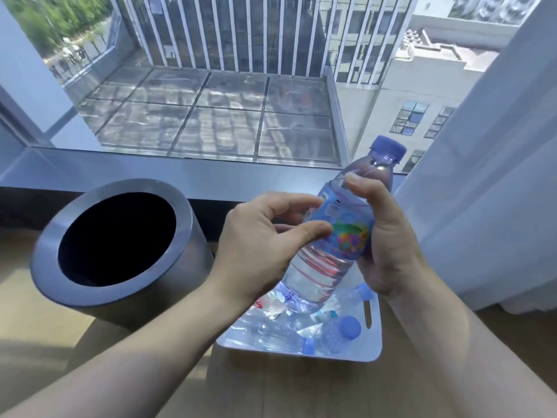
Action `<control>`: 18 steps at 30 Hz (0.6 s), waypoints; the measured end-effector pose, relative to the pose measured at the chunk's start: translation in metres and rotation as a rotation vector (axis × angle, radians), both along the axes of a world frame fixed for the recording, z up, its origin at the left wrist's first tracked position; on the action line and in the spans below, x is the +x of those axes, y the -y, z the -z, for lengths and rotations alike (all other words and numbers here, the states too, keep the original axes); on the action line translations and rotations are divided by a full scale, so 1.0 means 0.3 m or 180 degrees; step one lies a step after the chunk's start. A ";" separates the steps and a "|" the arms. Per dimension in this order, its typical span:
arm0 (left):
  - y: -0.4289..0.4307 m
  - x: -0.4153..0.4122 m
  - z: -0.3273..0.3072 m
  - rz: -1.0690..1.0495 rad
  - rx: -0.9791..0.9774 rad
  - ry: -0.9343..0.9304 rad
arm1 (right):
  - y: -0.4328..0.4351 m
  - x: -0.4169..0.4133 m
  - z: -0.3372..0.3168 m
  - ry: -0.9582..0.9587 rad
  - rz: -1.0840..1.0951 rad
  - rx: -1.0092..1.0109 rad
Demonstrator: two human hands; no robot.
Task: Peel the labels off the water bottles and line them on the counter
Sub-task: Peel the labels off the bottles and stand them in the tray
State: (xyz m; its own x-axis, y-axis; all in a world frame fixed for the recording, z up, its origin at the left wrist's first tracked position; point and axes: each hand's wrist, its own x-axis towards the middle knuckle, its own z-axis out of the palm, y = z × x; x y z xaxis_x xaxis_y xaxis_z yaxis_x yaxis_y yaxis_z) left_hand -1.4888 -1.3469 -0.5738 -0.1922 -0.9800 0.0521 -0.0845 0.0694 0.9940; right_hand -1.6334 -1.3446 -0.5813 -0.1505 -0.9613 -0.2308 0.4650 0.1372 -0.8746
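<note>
We stand at a window sill (126, 173) that looks fit to serve as the counter, with a round grey bin (120, 239) on the floor to our left and a white tray (372, 342) of more bottles (334, 330) below our hands. We hold one water bottle (325, 257) tilted above that tray, cap up and to the right. It seems full, so we judge it fairly heavy, its thin ribbed wall likely to give under a hard squeeze. Our right hand (388, 251) wraps its far side, thumb on the shoulder. Our left hand (256, 248) is half closed, thumb and forefinger pinching at the blue label (346, 224), a thin film that probably tears easily; its left edge seems the best place to start.
</note>
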 end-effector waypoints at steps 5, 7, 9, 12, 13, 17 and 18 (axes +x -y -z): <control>0.017 0.004 0.023 -0.0156 -0.0184 0.0198 | 0.011 -0.018 0.013 0.0092 -0.0088 -0.0031; 0.017 0.007 0.027 0.0028 -0.0222 0.0341 | 0.011 -0.019 0.013 0.0014 -0.0083 -0.0025; 0.020 0.013 0.029 0.0549 -0.0400 0.0572 | 0.009 -0.014 0.011 -0.0091 -0.0051 -0.0008; 0.042 0.031 0.019 0.0884 -0.0445 0.0492 | 0.004 -0.016 0.009 -0.0298 -0.0062 0.0022; 0.054 0.038 0.011 0.0865 -0.0324 0.0393 | 0.003 -0.018 0.007 -0.0371 -0.0078 0.0024; 0.092 0.062 0.005 0.0949 -0.0386 0.0617 | -0.008 -0.014 -0.001 -0.0742 -0.0098 -0.0065; 0.098 0.066 0.010 0.0979 -0.0689 0.1007 | -0.013 -0.008 -0.003 -0.0985 -0.0068 -0.0081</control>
State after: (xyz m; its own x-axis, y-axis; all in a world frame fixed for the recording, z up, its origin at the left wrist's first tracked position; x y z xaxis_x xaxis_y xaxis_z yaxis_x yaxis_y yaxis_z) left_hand -1.4689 -1.3764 -0.5768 -0.5103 -0.8484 0.1407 -0.3231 0.3408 0.8829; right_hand -1.6358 -1.3408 -0.5803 -0.1895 -0.9699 -0.1531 0.1735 0.1204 -0.9774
